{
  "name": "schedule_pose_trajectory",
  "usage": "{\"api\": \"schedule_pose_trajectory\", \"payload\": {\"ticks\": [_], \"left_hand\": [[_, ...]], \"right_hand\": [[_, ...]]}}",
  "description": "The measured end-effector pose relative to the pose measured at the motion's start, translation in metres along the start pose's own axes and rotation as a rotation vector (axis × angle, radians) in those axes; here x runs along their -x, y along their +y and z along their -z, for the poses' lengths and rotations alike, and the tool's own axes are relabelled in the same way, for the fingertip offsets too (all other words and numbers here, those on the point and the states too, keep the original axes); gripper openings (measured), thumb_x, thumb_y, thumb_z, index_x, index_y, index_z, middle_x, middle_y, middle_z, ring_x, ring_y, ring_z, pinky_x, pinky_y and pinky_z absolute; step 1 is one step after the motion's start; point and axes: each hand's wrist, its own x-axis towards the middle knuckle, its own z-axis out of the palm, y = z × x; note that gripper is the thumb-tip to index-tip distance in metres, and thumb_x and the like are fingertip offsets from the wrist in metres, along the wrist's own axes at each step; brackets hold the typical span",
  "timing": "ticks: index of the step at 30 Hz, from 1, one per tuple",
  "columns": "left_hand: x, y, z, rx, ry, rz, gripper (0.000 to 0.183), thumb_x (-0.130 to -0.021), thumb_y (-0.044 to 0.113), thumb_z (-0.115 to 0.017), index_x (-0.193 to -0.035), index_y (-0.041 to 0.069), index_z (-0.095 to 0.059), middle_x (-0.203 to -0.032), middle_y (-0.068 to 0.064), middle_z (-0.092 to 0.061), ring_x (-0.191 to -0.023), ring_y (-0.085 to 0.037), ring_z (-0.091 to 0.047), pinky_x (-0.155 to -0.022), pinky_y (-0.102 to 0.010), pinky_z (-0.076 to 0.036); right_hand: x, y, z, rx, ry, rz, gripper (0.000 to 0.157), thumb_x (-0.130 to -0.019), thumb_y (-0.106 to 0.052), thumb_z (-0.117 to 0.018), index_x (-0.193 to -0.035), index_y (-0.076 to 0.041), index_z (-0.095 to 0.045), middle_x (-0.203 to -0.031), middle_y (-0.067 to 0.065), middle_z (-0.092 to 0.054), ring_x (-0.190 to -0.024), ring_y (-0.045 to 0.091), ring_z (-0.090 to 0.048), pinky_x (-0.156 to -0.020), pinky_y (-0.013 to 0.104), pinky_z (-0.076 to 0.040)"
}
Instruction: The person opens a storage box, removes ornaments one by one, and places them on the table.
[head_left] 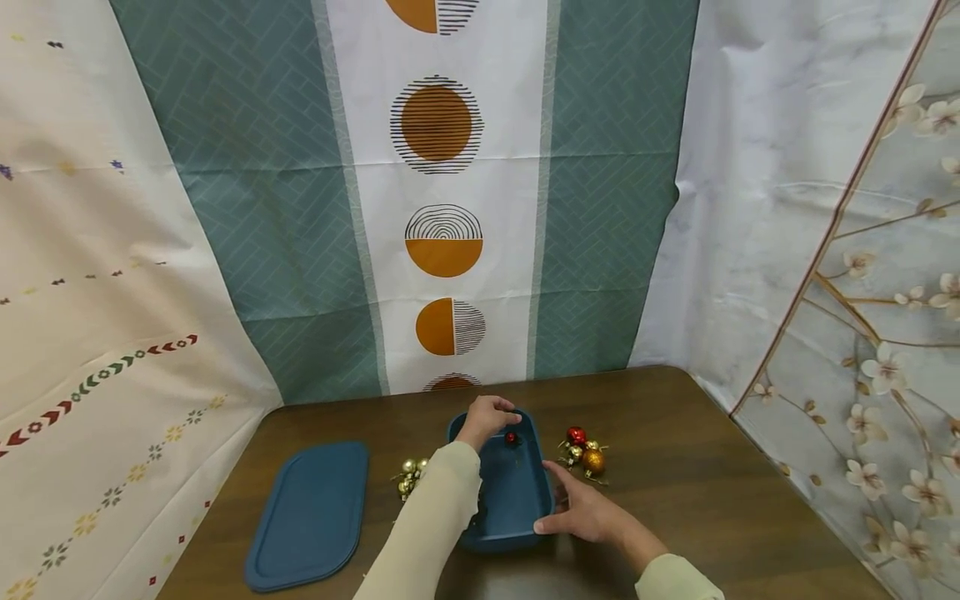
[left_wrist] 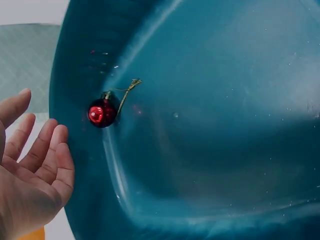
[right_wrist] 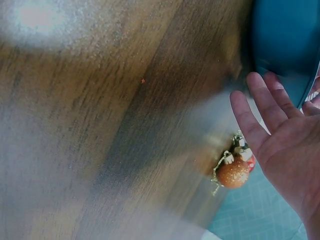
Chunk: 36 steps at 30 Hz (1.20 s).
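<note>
A blue rectangular container stands uncovered on the table. Inside it, near the far end, lies a small shiny red bauble with a gold string. My left hand is over the container's far left part; its fingers are loosely bent and hold nothing, beside the bauble in the left wrist view. At the container's right side is my right hand, its fingers extended along the outer wall and the thumb near the front right corner. In the right wrist view, those fingertips overlap the blue wall.
A blue lid lies flat at the left of the wooden table. Between lid and container sit several gold baubles, partly behind the left sleeve. Red, gold and orange baubles lie right of the container. Patterned cloths hang around the table.
</note>
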Motion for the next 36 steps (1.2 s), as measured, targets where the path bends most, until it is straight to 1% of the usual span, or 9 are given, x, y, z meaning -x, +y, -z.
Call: {"api": "schedule_pose_trajectory", "payload": {"ticks": [6,9,11,14,22,28,32,36], "left_hand": [[-0.002,-0.006,-0.004,-0.019,0.013,0.014,0.024,-0.086,0.013,-0.079,-0.106,0.003,-0.074,-0.103,-0.01,-0.068,-0.091,-0.026,-0.063,-0.088,-0.044,-0.053],[0.0,-0.01,-0.005,-0.022,0.031,0.016,0.024,-0.085,0.012,-0.079,-0.105,0.001,-0.074,-0.105,-0.012,-0.069,-0.096,-0.029,-0.063,-0.091,-0.047,-0.051],[0.0,-0.013,-0.006,-0.021,0.038,0.028,0.023,-0.085,0.013,-0.079,-0.105,0.002,-0.074,-0.106,-0.012,-0.068,-0.101,-0.031,-0.062,-0.094,-0.049,-0.049],[0.002,-0.018,-0.008,-0.013,0.042,0.036,0.022,-0.085,0.012,-0.079,-0.104,0.002,-0.074,-0.105,-0.012,-0.069,-0.105,-0.034,-0.062,-0.095,-0.051,-0.048],[0.0,-0.027,-0.015,-0.049,0.074,0.041,0.023,-0.083,0.01,-0.081,-0.103,-0.001,-0.074,-0.095,-0.011,-0.071,-0.099,-0.034,-0.064,-0.089,-0.049,-0.052],[-0.006,-0.032,-0.018,-0.076,0.09,0.052,0.024,-0.082,0.011,-0.082,-0.102,0.0,-0.075,-0.1,-0.012,-0.07,-0.102,-0.035,-0.064,-0.09,-0.05,-0.051],[-0.007,-0.032,-0.021,-0.082,0.081,0.073,0.023,-0.082,0.011,-0.082,-0.101,0.001,-0.075,-0.101,-0.013,-0.069,-0.1,-0.035,-0.064,-0.089,-0.05,-0.051],[-0.006,-0.03,-0.023,-0.085,0.064,0.071,0.023,-0.081,0.009,-0.082,-0.102,-0.001,-0.075,-0.098,-0.012,-0.07,-0.098,-0.034,-0.064,-0.089,-0.05,-0.051]], "right_hand": [[0.0,0.0,0.0,0.002,0.001,0.003,0.095,-0.086,-0.025,-0.08,-0.156,-0.002,-0.02,-0.116,0.017,-0.058,-0.107,0.036,-0.061,-0.087,0.053,-0.051],[0.0,0.0,0.0,0.005,0.001,0.003,0.095,-0.086,-0.025,-0.08,-0.156,-0.003,-0.02,-0.115,0.017,-0.059,-0.105,0.035,-0.062,-0.086,0.053,-0.051],[0.0,-0.001,0.0,0.009,0.003,0.005,0.095,-0.085,-0.025,-0.08,-0.156,-0.003,-0.021,-0.114,0.016,-0.059,-0.104,0.034,-0.062,-0.086,0.053,-0.051],[0.001,-0.001,0.0,0.023,0.011,0.004,0.095,-0.085,-0.026,-0.081,-0.156,-0.004,-0.022,-0.114,0.016,-0.059,-0.103,0.033,-0.062,-0.086,0.054,-0.051],[0.001,0.001,-0.001,0.027,0.019,0.026,0.095,-0.084,-0.026,-0.081,-0.156,-0.003,-0.022,-0.114,0.016,-0.061,-0.1,0.031,-0.063,-0.087,0.054,-0.05],[0.001,0.003,-0.001,0.016,0.025,0.017,0.095,-0.084,-0.026,-0.081,-0.156,-0.005,-0.022,-0.115,0.017,-0.061,-0.102,0.032,-0.063,-0.09,0.057,-0.048],[0.001,0.002,-0.001,0.004,0.02,0.008,0.095,-0.085,-0.026,-0.081,-0.156,-0.005,-0.022,-0.117,0.017,-0.061,-0.103,0.033,-0.063,-0.09,0.057,-0.048],[0.001,0.002,-0.001,-0.014,0.015,0.016,0.095,-0.085,-0.025,-0.08,-0.156,-0.004,-0.021,-0.116,0.017,-0.06,-0.103,0.032,-0.062,-0.089,0.054,-0.049]]}}
